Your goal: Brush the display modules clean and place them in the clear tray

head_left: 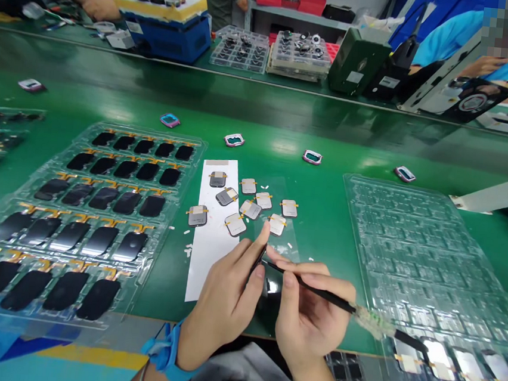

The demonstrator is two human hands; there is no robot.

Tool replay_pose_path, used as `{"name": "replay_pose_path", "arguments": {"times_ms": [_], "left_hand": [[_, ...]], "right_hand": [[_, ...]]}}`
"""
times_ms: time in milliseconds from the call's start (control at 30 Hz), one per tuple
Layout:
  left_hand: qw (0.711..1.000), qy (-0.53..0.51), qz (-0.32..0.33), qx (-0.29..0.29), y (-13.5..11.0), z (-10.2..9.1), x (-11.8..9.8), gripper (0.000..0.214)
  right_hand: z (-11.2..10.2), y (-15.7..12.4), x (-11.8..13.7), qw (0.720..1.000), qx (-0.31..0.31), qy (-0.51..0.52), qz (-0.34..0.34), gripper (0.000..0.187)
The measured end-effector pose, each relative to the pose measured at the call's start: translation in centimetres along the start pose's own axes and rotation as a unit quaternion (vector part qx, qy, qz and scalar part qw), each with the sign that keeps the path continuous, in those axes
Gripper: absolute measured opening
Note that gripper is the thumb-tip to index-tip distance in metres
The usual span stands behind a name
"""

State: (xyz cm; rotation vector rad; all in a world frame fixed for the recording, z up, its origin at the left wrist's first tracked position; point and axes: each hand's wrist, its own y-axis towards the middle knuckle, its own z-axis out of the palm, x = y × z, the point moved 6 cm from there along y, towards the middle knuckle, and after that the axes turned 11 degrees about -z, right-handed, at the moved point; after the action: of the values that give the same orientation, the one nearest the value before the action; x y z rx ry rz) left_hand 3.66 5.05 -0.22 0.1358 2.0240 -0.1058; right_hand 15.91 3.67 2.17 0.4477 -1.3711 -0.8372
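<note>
My left hand (pixel 228 296), wearing a blue wrist band (pixel 169 353), pinches a thin dark watch screen (pixel 257 261) on edge between thumb and fingers. Most of that piece is hidden by the fingers. In my right hand (pixel 313 319) is a slim black pry stick (pixel 331 297), wrapped in clear tape, with a bent rear end. Its front tip touches or nearly touches the screen's edge. Just beyond the hands, several small screens with silver backs and orange flex tabs, such as one screen (pixel 276 224), lie on and beside a white paper strip (pixel 208 270).
A clear tray (pixel 162 205) of dark screens lies left; another clear tray (pixel 409 259) at right holds several silver-backed pieces in its front row. Watch frames (pixel 234 139) are spaced along the green bench. Behind, a raised shelf carries a blue box (pixel 170 38); co-workers sit beyond.
</note>
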Motion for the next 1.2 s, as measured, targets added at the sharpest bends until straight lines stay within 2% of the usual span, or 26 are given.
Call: {"name": "replay_pose_path", "arguments": {"times_ms": [933, 1200], "left_hand": [[0.999, 0.029, -0.013, -0.001, 0.0, 0.0, -0.07, 0.052], [0.999, 0.037, -0.013, -0.006, 0.07, -0.05, -0.03, 0.052]], "right_hand": [[0.19, -0.03, -0.07, 1.0, 0.015, -0.003, 0.001, 0.032], [0.11, -0.1, -0.05, 1.0, 0.003, -0.012, 0.005, 0.031]]}}
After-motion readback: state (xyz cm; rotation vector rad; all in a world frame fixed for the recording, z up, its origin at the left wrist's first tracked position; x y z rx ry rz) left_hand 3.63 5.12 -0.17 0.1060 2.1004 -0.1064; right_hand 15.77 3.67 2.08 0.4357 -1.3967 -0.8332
